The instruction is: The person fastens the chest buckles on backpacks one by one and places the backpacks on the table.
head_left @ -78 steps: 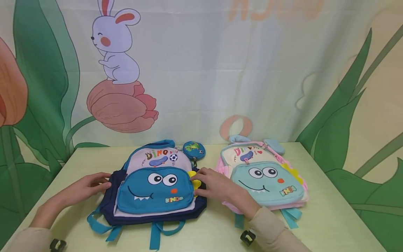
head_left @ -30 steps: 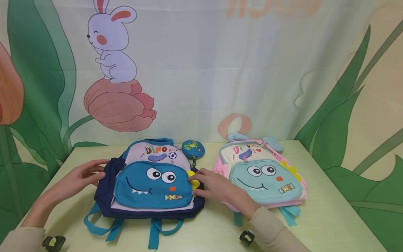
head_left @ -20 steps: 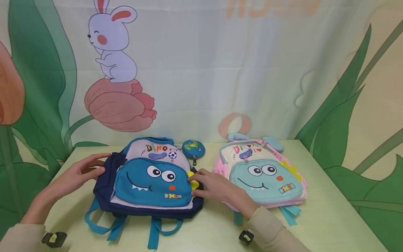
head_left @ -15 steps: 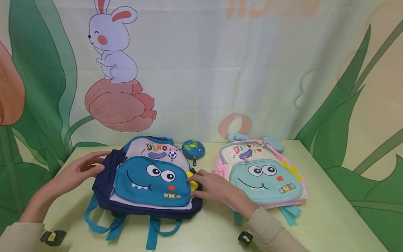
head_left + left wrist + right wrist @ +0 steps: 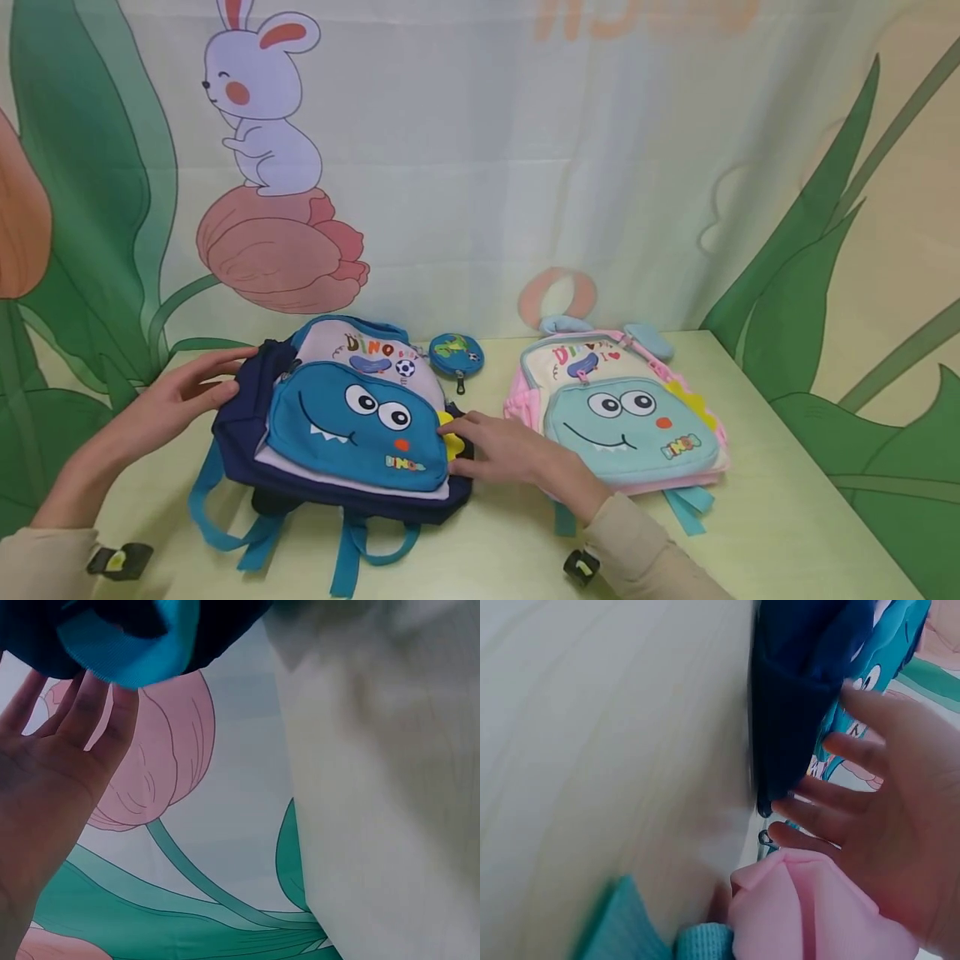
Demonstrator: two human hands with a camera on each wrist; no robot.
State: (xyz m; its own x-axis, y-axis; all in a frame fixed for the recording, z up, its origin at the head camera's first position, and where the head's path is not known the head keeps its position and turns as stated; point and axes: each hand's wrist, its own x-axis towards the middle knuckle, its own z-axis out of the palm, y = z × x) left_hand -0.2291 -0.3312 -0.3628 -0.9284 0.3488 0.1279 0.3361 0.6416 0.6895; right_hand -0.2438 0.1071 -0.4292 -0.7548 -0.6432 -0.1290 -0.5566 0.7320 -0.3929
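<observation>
A blue dinosaur backpack [image 5: 352, 429] with navy sides and a smiling face lies on the left of the table, its left side tipped up. My left hand [image 5: 183, 392] holds that raised navy side, thumb lower and fingers higher. In the left wrist view, the fingertips of my left hand [image 5: 67, 750] reach behind the bag beside a teal strap [image 5: 135, 649]. At the opposite edge, my right hand [image 5: 510, 446] touches the yellow spikes [image 5: 452, 437]. The right wrist view has its fingers [image 5: 817, 817] spread lightly against the navy side [image 5: 791, 712].
A pink and mint dinosaur backpack [image 5: 622, 417] lies to the right, just beyond my right hand. A round blue pouch [image 5: 456, 354] hangs from the blue bag's upper right. Teal straps [image 5: 348, 554] trail toward the front. A printed curtain [image 5: 450, 167] rises behind the table [image 5: 525, 550].
The blue backpack's left side has risen, and the bag has turned and shifted slightly left. My left hand has moved up with it, while my right hand keeps to the bag's right edge.
</observation>
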